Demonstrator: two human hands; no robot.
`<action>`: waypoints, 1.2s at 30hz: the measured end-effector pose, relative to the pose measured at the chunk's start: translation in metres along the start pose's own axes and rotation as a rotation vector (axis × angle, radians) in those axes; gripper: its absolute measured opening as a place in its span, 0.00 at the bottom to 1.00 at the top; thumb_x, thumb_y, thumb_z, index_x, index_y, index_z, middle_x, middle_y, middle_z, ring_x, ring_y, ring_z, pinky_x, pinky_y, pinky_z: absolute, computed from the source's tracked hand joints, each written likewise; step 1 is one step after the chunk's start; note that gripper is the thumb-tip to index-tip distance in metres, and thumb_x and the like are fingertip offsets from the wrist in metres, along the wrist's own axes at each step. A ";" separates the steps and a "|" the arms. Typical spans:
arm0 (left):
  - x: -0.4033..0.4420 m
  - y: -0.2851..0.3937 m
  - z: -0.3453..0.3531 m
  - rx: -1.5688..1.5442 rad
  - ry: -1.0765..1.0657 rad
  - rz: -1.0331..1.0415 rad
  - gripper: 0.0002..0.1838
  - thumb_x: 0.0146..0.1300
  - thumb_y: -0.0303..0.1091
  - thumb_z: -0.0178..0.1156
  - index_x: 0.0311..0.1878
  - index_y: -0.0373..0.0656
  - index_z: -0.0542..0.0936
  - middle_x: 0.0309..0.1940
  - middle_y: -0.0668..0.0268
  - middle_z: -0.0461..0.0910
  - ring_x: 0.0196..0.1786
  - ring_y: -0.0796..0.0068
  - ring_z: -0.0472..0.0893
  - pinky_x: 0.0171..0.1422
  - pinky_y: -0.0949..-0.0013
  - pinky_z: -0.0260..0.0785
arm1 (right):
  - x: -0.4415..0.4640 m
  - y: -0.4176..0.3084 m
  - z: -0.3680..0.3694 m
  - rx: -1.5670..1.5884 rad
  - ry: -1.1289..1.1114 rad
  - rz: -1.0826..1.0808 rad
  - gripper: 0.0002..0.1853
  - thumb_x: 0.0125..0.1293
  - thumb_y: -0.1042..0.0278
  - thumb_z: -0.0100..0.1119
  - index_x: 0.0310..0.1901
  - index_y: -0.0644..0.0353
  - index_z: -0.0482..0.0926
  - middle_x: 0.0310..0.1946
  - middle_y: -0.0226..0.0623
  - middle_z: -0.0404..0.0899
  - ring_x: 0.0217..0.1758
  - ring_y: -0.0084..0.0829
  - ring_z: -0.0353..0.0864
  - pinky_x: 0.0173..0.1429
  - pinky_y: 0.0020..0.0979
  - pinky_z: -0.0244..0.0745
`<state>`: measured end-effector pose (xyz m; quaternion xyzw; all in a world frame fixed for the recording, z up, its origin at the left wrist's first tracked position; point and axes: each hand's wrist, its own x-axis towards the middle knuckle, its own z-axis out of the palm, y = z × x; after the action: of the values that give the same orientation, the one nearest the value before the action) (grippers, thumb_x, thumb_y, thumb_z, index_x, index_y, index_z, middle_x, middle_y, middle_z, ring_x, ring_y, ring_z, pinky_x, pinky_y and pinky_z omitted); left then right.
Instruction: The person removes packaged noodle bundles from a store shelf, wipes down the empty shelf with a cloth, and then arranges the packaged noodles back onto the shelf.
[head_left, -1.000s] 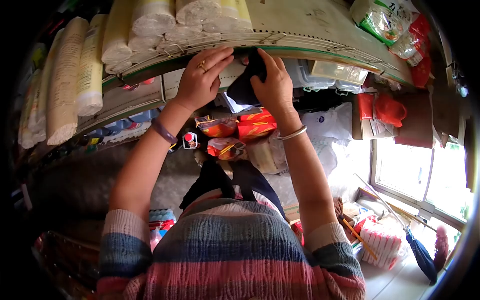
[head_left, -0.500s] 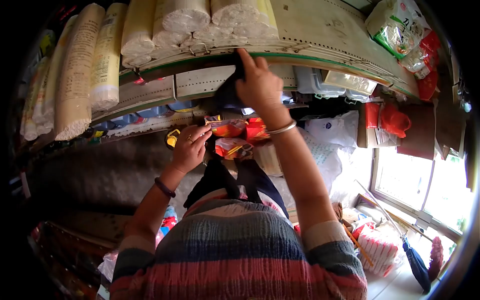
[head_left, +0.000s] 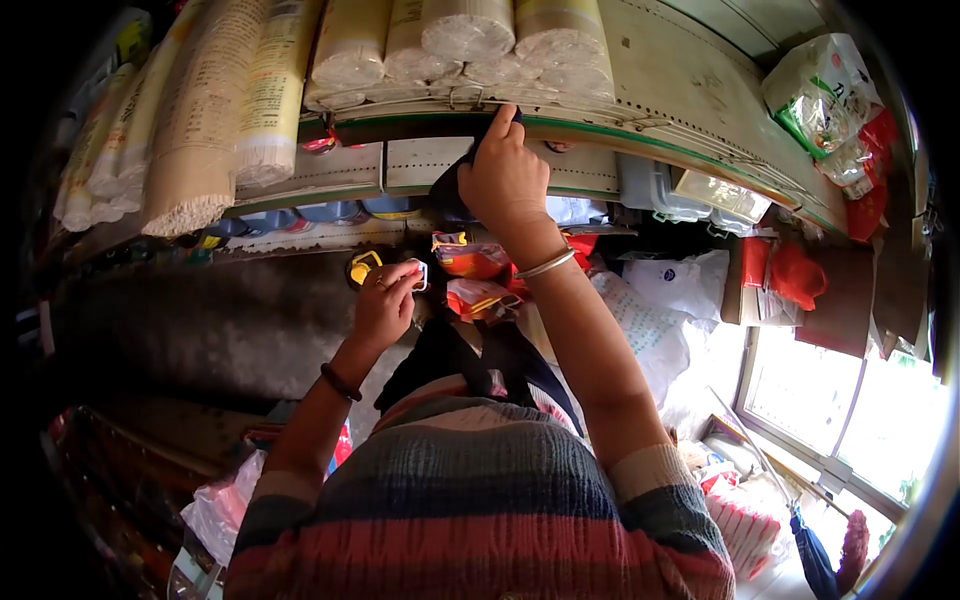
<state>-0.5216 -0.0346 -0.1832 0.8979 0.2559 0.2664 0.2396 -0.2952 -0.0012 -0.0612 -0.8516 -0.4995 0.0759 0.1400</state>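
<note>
My right hand (head_left: 512, 180), with a silver bangle at the wrist, presses a dark cloth (head_left: 454, 192) to the front edge of the upper shelf (head_left: 590, 128). Its index finger points up along the edge; the other fingers curl over the cloth. Lower and to the left hangs my left hand (head_left: 385, 305), its fingers loosely stretched out. A small white loop-shaped part (head_left: 422, 275) shows at its fingertips; whether they touch it I cannot tell. Near that hand are a yellow handle (head_left: 364, 265) and red and orange packets (head_left: 470, 258).
Wrapped rolls of noodle-like sticks (head_left: 465, 28) lie on the upper shelf, several reaching past its edge at left. A wire rail (head_left: 690, 140) runs along its front. Plastic boxes (head_left: 665, 190) sit underneath. White bags (head_left: 680, 280) and a window (head_left: 810, 370) are at right.
The view has shifted, so the shelf appears farther right. My right hand, with the cloth, has moved left along the shelf edge. The white loop now shows beside my left fingertips.
</note>
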 end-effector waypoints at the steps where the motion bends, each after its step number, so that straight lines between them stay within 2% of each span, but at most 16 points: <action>1: -0.004 -0.002 0.001 -0.003 -0.008 -0.013 0.15 0.50 0.20 0.56 0.44 0.39 0.79 0.48 0.64 0.78 0.49 0.61 0.78 0.55 0.61 0.69 | -0.001 -0.003 -0.002 0.004 -0.018 -0.003 0.43 0.52 0.61 0.59 0.66 0.72 0.51 0.44 0.49 0.73 0.36 0.49 0.81 0.39 0.45 0.77; 5: -0.022 -0.012 0.007 -0.014 -0.020 -0.049 0.15 0.50 0.20 0.57 0.43 0.40 0.80 0.48 0.65 0.78 0.48 0.61 0.77 0.54 0.60 0.69 | -0.008 -0.012 0.001 0.090 -0.030 -0.090 0.45 0.51 0.62 0.59 0.67 0.73 0.49 0.48 0.52 0.72 0.40 0.51 0.81 0.41 0.45 0.77; 8: -0.027 -0.016 0.005 -0.015 -0.028 -0.056 0.16 0.50 0.20 0.56 0.44 0.40 0.80 0.47 0.65 0.78 0.48 0.62 0.78 0.53 0.60 0.69 | -0.009 -0.024 0.008 0.193 -0.028 -0.020 0.45 0.51 0.64 0.59 0.68 0.71 0.48 0.51 0.53 0.71 0.42 0.53 0.79 0.42 0.46 0.77; 11: -0.032 -0.017 -0.002 -0.011 -0.015 -0.092 0.16 0.50 0.19 0.56 0.44 0.41 0.80 0.48 0.65 0.78 0.48 0.62 0.78 0.53 0.60 0.69 | -0.016 -0.022 0.016 0.299 0.113 -0.143 0.46 0.50 0.66 0.60 0.69 0.69 0.48 0.52 0.53 0.70 0.42 0.53 0.79 0.43 0.46 0.77; 14: -0.049 -0.028 0.000 -0.023 -0.011 -0.135 0.16 0.51 0.20 0.56 0.44 0.41 0.80 0.48 0.66 0.77 0.48 0.63 0.78 0.53 0.60 0.69 | -0.018 -0.033 0.025 0.305 0.124 -0.217 0.46 0.50 0.67 0.61 0.69 0.69 0.48 0.50 0.53 0.70 0.41 0.53 0.79 0.41 0.46 0.76; 17: -0.062 -0.035 -0.006 0.015 -0.024 -0.166 0.15 0.51 0.20 0.56 0.44 0.42 0.80 0.48 0.67 0.77 0.49 0.63 0.77 0.54 0.60 0.68 | -0.011 -0.042 0.036 0.214 0.042 -0.138 0.47 0.49 0.66 0.62 0.69 0.69 0.48 0.48 0.52 0.70 0.40 0.52 0.79 0.39 0.46 0.76; 18: -0.067 -0.038 -0.006 0.021 -0.015 -0.189 0.15 0.51 0.21 0.56 0.43 0.42 0.80 0.48 0.67 0.78 0.48 0.63 0.77 0.54 0.60 0.68 | -0.011 -0.046 0.039 0.209 0.084 -0.166 0.47 0.50 0.66 0.62 0.69 0.68 0.47 0.46 0.50 0.71 0.39 0.50 0.80 0.37 0.46 0.76; 21: -0.076 -0.041 -0.006 0.024 -0.008 -0.228 0.14 0.52 0.21 0.56 0.43 0.43 0.79 0.47 0.67 0.78 0.48 0.63 0.77 0.54 0.61 0.68 | -0.006 -0.067 0.049 0.118 0.015 -0.275 0.47 0.50 0.65 0.62 0.70 0.67 0.47 0.46 0.47 0.71 0.37 0.47 0.80 0.37 0.45 0.77; 25: -0.066 -0.042 -0.009 0.009 0.006 -0.201 0.14 0.52 0.21 0.57 0.43 0.43 0.79 0.47 0.68 0.78 0.47 0.62 0.77 0.54 0.61 0.68 | -0.001 -0.103 0.061 0.103 0.029 -0.412 0.43 0.49 0.68 0.61 0.69 0.66 0.54 0.43 0.43 0.72 0.38 0.42 0.81 0.36 0.39 0.78; 26: -0.064 -0.042 -0.010 0.004 0.016 -0.191 0.14 0.52 0.21 0.57 0.43 0.43 0.79 0.48 0.68 0.78 0.47 0.62 0.77 0.53 0.61 0.68 | -0.001 -0.105 0.061 0.125 -0.008 -0.415 0.41 0.48 0.69 0.61 0.67 0.63 0.58 0.42 0.42 0.72 0.38 0.43 0.81 0.37 0.39 0.78; 30: -0.062 -0.045 -0.014 -0.007 0.041 -0.239 0.14 0.52 0.21 0.56 0.44 0.43 0.79 0.47 0.67 0.79 0.47 0.61 0.78 0.53 0.61 0.68 | -0.007 -0.086 0.055 0.427 0.012 -0.624 0.38 0.47 0.72 0.62 0.64 0.56 0.62 0.44 0.45 0.73 0.41 0.49 0.79 0.41 0.43 0.77; 31: -0.060 -0.044 -0.014 -0.022 0.057 -0.238 0.14 0.52 0.21 0.56 0.43 0.43 0.79 0.47 0.66 0.79 0.47 0.60 0.78 0.52 0.61 0.69 | -0.012 -0.079 0.050 0.546 -0.069 -0.640 0.36 0.47 0.74 0.60 0.62 0.55 0.64 0.48 0.47 0.73 0.44 0.52 0.78 0.45 0.44 0.76; 33: -0.064 -0.051 -0.006 -0.154 0.147 -0.252 0.13 0.56 0.22 0.56 0.45 0.43 0.80 0.47 0.61 0.80 0.47 0.59 0.78 0.51 0.60 0.70 | -0.024 -0.067 0.056 0.754 -0.166 -0.641 0.34 0.47 0.75 0.58 0.61 0.54 0.66 0.49 0.48 0.74 0.46 0.53 0.77 0.49 0.43 0.75; 34: -0.101 -0.087 0.026 -0.350 0.114 -0.424 0.13 0.56 0.22 0.59 0.45 0.42 0.80 0.47 0.58 0.80 0.49 0.63 0.79 0.54 0.60 0.69 | -0.031 -0.061 0.057 0.827 -0.252 -0.650 0.33 0.47 0.76 0.57 0.60 0.55 0.66 0.49 0.48 0.74 0.48 0.52 0.77 0.53 0.42 0.74; 35: -0.069 -0.055 -0.002 -0.385 -0.051 -0.932 0.12 0.64 0.30 0.56 0.51 0.44 0.78 0.51 0.59 0.78 0.53 0.66 0.77 0.59 0.62 0.68 | -0.040 -0.056 0.059 0.899 -0.335 -0.655 0.32 0.47 0.76 0.56 0.59 0.56 0.67 0.49 0.47 0.75 0.50 0.51 0.77 0.57 0.42 0.72; 36: -0.063 -0.057 0.006 -1.043 0.106 -0.945 0.19 0.68 0.41 0.48 0.57 0.44 0.73 0.56 0.60 0.74 0.56 0.67 0.75 0.62 0.63 0.67 | -0.050 -0.051 0.065 1.012 -0.387 -0.647 0.32 0.48 0.77 0.55 0.60 0.55 0.67 0.49 0.47 0.75 0.52 0.50 0.76 0.59 0.41 0.71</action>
<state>-0.5824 -0.0306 -0.2420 0.4444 0.4686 0.2651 0.7160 -0.3793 -0.0103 -0.1077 -0.4565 -0.6504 0.4092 0.4486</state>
